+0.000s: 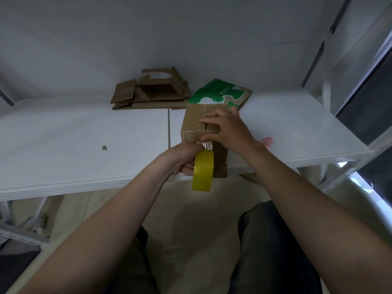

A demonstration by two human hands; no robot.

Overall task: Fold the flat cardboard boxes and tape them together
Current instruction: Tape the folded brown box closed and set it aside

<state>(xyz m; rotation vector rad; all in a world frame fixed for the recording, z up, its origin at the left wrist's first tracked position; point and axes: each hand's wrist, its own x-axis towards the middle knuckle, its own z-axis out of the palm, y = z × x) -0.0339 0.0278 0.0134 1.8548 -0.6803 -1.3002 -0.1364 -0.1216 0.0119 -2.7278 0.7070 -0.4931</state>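
A small folded brown cardboard box point(194, 122) stands at the near edge of the white table point(84, 134), its top flaps closed. My right hand point(227, 129) lies over the top seam, fingers spread flat, thumb pressing the tape end on the front face. My left hand point(183, 159) grips a yellow tape roll point(202, 170) just below the box, and a short clear strip point(206, 145) runs from the roll up to the box.
Flat and half-folded brown boxes point(150, 91) lie at the back of the table, with a green-and-white printed carton point(220, 93) to their right. A small pink object point(267, 142) sits right of my wrist. Metal shelving point(350, 81) stands at the right.
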